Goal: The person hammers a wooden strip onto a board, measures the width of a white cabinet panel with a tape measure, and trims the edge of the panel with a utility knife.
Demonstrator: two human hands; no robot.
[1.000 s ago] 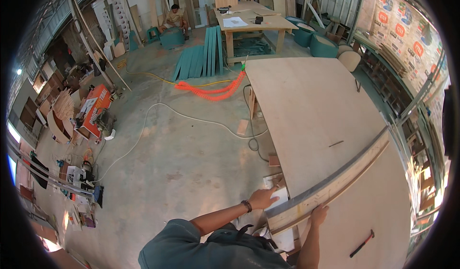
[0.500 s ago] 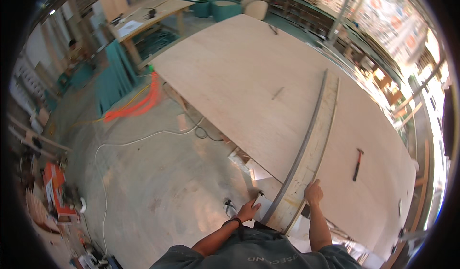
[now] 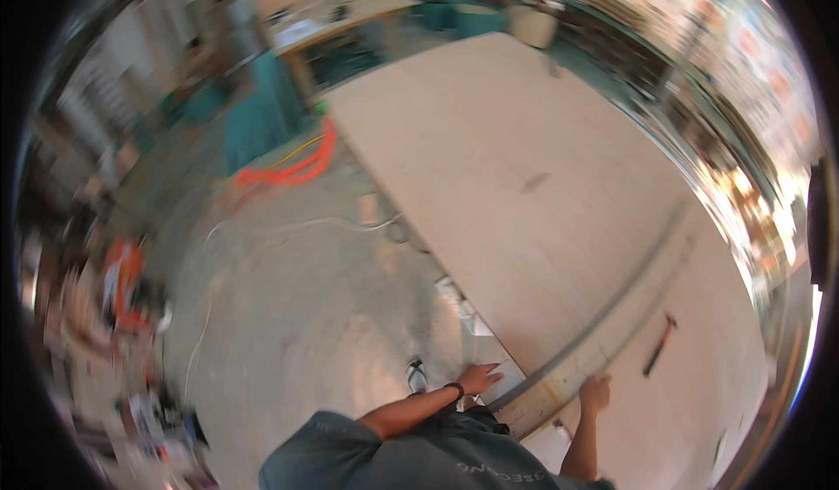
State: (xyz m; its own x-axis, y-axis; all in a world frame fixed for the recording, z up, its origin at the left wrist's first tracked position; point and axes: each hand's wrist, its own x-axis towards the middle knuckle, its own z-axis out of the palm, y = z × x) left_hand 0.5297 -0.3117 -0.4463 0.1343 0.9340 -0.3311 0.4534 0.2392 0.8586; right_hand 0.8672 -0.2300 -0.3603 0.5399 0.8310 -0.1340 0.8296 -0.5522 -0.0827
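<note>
**Both hands at the near end of a long straightedge on a plywood sheet**

At six o'clock the person's grey-green shirt fills the bottom of the view. Just above it, the left hand (image 3: 479, 377) lies flat with fingers spread on the near edge of the large pale plywood sheet (image 3: 524, 167), touching the near end of the long, narrow grey straightedge board (image 3: 603, 328). The right hand (image 3: 596, 394), toward five o'clock, rests on the same end from the other side; whether its fingers curl around the edge or merely press down cannot be told.

The straightedge already lies across the sheet, running from the hands out toward three o'clock. No cut or drawn line is visible along it, so judging by this the alignment looks under way and any marking or cutting still lies ahead.

A dark-headed hammer with a reddish handle (image 3: 660, 344) lies on the sheet at four o'clock, apart from the hands. Farther off, at ten o'clock, an orange cable (image 3: 288, 171) coils on the concrete floor (image 3: 297, 315).

Motion blur smears everything. The far end of the straightedge dissolves near the rim, and the workshop clutter at nine o'clock is unreadable.
</note>
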